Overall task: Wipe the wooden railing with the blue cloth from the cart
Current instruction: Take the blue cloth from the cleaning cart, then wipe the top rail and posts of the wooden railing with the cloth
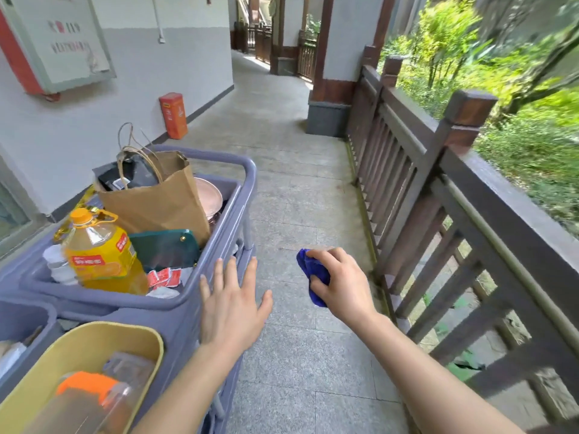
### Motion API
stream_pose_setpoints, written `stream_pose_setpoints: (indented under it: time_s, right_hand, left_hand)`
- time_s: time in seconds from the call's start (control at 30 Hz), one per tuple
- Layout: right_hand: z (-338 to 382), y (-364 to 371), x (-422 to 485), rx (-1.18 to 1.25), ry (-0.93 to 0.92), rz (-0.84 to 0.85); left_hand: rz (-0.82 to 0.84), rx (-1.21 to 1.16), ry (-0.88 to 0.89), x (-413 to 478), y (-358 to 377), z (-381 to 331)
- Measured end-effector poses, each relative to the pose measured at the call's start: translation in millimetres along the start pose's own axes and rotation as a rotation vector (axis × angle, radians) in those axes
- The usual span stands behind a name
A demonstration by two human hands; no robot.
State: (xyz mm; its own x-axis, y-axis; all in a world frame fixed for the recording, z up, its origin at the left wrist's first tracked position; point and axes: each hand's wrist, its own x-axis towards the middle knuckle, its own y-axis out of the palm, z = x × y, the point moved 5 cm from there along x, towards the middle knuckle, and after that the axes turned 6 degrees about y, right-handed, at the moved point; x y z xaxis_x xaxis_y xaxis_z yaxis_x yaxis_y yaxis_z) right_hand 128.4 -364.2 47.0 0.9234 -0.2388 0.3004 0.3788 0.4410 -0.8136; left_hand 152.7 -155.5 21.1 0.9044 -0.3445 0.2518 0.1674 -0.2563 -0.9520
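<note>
The right hand (341, 286) is out to the right of the cart (248, 183), over the stone floor (297, 198), and its fingers (326, 256) are curled tight around the blue cloth (308, 267), which is bunched into a wad that sticks out on the cart-facing side of the fist. The cloth hangs in the air between the cart and the wooden railing (470, 189), clear of both; the railing runs along the far side of the walkway from the cart, dark brown with square posts and upright slats.

The left hand (233, 305) is at the cart's right edge, palm down, fingers (232, 274) straight and spread, holding nothing. Its fingertips seem to overlap the cart's rim, though contact cannot be made out from this angle.

Inside the cart's upper tray stand a brown paper bag (156, 205) with cord handles and, nearer the person, a yellow oil bottle (100, 252) with an orange cap. A dark green case (166, 249) leans between the bottle and the bag, and small red-and-white sachets (163, 277) lie in front of it. At the cart's near end sits a yellow tub (150, 339) (its contents are too blurred to name, apart from something orange). Beyond the cart, against the wall, stands an orange box (173, 115)
</note>
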Motion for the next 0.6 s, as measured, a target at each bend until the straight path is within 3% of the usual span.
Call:
stream_pose_setpoints:
  time_s: [0.2,0.6]
  right_hand:
    - [-55,-64,-37,-0.127,0.167,-0.104]
    - [-196,-238,-193,-0.251,0.588,-0.52]
  left_hand:
    - [0.034,-0.076,0.212,23,4,-75]
    - [0.109,-0.248,0.69,39,30,-308]
